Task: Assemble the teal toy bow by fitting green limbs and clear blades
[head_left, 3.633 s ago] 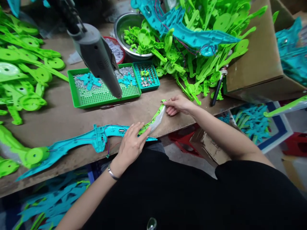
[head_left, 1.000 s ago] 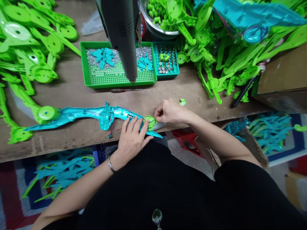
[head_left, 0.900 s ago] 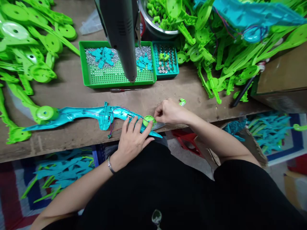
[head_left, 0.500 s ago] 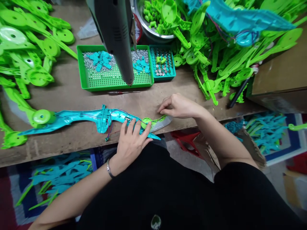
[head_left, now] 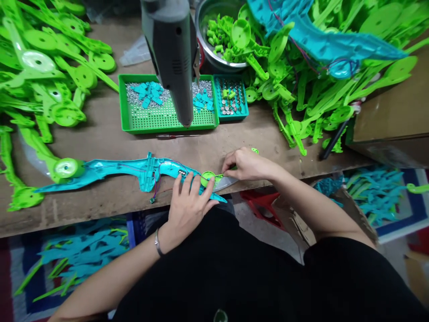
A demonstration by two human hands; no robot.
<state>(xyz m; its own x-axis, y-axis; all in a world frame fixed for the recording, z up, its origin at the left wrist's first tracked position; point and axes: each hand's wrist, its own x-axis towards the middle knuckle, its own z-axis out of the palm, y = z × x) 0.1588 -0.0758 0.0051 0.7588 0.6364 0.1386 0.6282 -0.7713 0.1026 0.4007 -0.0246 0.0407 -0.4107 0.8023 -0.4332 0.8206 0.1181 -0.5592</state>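
A long turquoise toy bow shell [head_left: 117, 167] lies along the table's front edge, its inner ribs facing up. My left hand [head_left: 189, 201] rests flat on its right part, fingers stretched and slightly spread. Just beyond those fingertips is a lime-green round piece [head_left: 208, 178] with a green limb leading right. My right hand [head_left: 246, 164] is pinched closed over that limb, on what looks like a thin wire [head_left: 220, 175] running from the round piece. Its fingertips are partly hidden. Red and blue wires [head_left: 157, 181] and a small connector [head_left: 152, 201] hang from the shell's middle.
Behind the shell are a screwdriver [head_left: 177, 136], a green tray [head_left: 150, 127] of screws and turquoise pieces, and a small teal tray [head_left: 233, 117]. A grey power tool [head_left: 177, 67] hangs above. Lime-green parts are heaped left [head_left: 43, 67] and right [head_left: 301, 98], near a metal bowl [head_left: 204, 49].
My right hand has come down onto the green limb and pinches beside the round piece. My left hand stays on the shell. The whole view has shifted slightly.
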